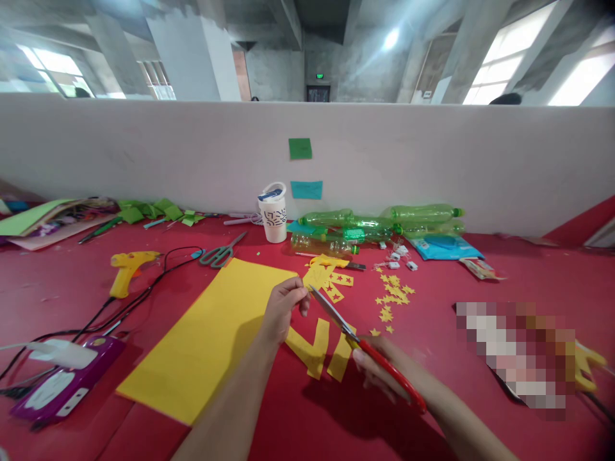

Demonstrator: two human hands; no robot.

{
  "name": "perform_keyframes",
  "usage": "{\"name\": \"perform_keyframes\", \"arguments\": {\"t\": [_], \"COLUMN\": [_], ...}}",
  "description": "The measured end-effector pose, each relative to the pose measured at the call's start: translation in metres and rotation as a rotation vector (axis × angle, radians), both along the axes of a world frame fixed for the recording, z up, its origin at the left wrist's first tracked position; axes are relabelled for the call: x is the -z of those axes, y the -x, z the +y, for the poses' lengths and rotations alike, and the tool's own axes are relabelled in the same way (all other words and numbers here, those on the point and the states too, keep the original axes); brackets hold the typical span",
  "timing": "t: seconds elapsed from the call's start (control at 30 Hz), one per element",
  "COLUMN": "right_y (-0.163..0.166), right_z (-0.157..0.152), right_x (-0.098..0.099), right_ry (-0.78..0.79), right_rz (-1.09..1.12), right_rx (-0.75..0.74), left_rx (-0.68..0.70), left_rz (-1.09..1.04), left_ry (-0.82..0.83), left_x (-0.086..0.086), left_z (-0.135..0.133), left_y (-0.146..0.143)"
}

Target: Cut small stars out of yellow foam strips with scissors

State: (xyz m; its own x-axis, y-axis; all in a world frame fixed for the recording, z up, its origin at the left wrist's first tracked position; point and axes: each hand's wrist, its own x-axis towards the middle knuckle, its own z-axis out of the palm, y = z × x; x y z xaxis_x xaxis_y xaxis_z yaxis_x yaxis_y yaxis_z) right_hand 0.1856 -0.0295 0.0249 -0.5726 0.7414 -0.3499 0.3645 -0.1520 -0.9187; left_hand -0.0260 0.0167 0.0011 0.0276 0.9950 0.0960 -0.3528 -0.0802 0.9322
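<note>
My left hand [287,303] is closed in a pinch on a small piece of yellow paper [309,289], mostly hidden by the fingers. My right hand [379,365] grips red-handled scissors [391,370], whose blade tips reach the paper beside my left fingertips. Under my hands lie yellow paper strips [318,349]. Just beyond are punched yellow scraps [342,280] with star-shaped cut-outs. Small yellow paper stars [394,291] lie scattered to the right. A large yellow sheet [206,339] spreads out beneath and left of my left forearm.
Grey-handled scissors [221,253], a yellow glue gun [127,269] with cables and a purple power strip [67,384] lie left. Behind stand a white cup [273,214] and several green plastic bottles [403,218]. A utility knife [334,262] lies near the scraps. A pixelated object [519,352] is right.
</note>
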Motion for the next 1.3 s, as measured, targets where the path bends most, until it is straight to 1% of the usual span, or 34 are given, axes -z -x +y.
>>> {"name": "perform_keyframes", "arguments": {"t": [0.2, 0.33, 0.6, 0.73, 0.83, 0.97, 1.17, 1.3], "right_y": [0.000, 0.000, -0.004, -0.004, -0.005, -0.005, -0.001, -0.002], "right_z": [0.001, 0.000, 0.004, 0.004, 0.003, 0.002, 0.001, 0.001], "right_x": [-0.001, -0.001, 0.014, 0.008, 0.006, 0.008, 0.002, 0.004], "right_ry": [-0.037, -0.039, -0.012, -0.007, -0.047, -0.053, -0.087, -0.106], "right_rz": [-0.008, 0.009, -0.033, -0.045, -0.064, -0.133, -0.130, -0.105], "right_rx": [-0.014, -0.004, 0.018, -0.006, 0.013, 0.045, 0.057, 0.056], "left_rx": [-0.029, -0.018, -0.009, -0.009, -0.007, 0.002, 0.027, 0.047], "left_rz": [0.025, 0.029, 0.043, 0.048, 0.045, 0.064, 0.047, 0.047], "left_ry": [0.036, 0.022, 0.011, 0.043, 0.045, 0.067, 0.081, 0.068], "left_x": [-0.002, -0.001, 0.000, -0.001, -0.003, -0.004, -0.005, -0.005], "left_z": [0.000, 0.000, 0.001, 0.000, 0.000, -0.001, -0.001, -0.001], "left_y": [-0.001, 0.000, 0.001, 0.001, 0.002, 0.002, 0.003, 0.005]}}
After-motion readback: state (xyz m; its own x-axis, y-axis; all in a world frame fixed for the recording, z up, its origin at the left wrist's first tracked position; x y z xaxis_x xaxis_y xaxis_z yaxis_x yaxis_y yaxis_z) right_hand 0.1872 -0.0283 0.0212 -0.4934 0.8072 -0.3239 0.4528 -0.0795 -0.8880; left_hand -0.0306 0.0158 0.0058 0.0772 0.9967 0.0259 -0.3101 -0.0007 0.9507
